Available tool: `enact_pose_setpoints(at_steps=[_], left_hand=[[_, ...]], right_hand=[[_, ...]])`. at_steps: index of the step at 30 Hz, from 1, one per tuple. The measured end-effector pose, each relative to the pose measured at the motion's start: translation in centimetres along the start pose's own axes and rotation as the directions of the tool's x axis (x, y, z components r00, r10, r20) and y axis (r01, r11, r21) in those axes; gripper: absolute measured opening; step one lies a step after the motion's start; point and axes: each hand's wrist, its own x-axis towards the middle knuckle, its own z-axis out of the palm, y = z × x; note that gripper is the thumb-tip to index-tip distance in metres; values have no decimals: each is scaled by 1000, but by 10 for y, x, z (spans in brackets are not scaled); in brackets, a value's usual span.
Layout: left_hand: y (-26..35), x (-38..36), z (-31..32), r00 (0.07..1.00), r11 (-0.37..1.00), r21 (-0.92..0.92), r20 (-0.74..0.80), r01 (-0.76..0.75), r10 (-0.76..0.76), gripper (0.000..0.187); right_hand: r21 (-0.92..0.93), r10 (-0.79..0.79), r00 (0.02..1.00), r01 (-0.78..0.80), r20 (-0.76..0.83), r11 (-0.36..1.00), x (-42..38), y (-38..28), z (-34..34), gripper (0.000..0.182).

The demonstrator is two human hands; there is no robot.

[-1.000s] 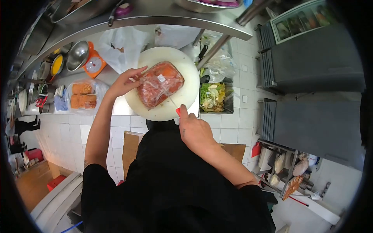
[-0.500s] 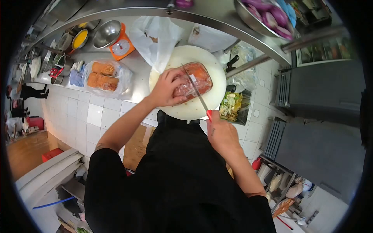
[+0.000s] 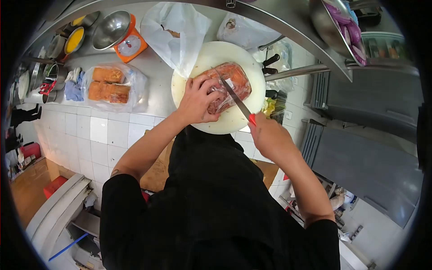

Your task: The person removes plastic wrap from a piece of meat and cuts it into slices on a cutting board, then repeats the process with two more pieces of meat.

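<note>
On a round white cutting board (image 3: 202, 56) lies a reddish block of meat (image 3: 240, 76) in clear plastic wrap, with a small white label on top. My left hand (image 3: 197, 101) grips its left side, fingers curved over the wrap and thumb near the lower edge. My right hand (image 3: 273, 138) is closed round the red handle of a long knife (image 3: 238, 100). The blade runs diagonally across the top of the block beside the label, its tip towards the far edge.
Left of the board, a plastic bag holds orange-brown blocks (image 3: 108, 92). Behind stand an orange scale (image 3: 131, 46), a steel bowl (image 3: 111, 30) and a white plastic bag (image 3: 173, 38). Black-handled knives (image 3: 271, 60) sit right of the board, near a metal rail (image 3: 299, 71). A shelf edge crosses above.
The view has shifted, with the board appearing slightly higher. My right hand and the knife handle have swung a little outward to the right; my left hand stays on the meat.
</note>
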Motion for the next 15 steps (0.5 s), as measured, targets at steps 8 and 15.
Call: enact_pose_setpoints(at_steps=[8, 15], left_hand=[[-6, -1, 6, 1000, 1000, -25, 23, 11, -10, 60], [-3, 5, 5, 1000, 1000, -10, -17, -11, 10, 59]], right_hand=[[140, -36, 986, 59, -163, 988, 61, 26, 93, 31], [195, -46, 969, 95, -243, 976, 95, 28, 128, 33]])
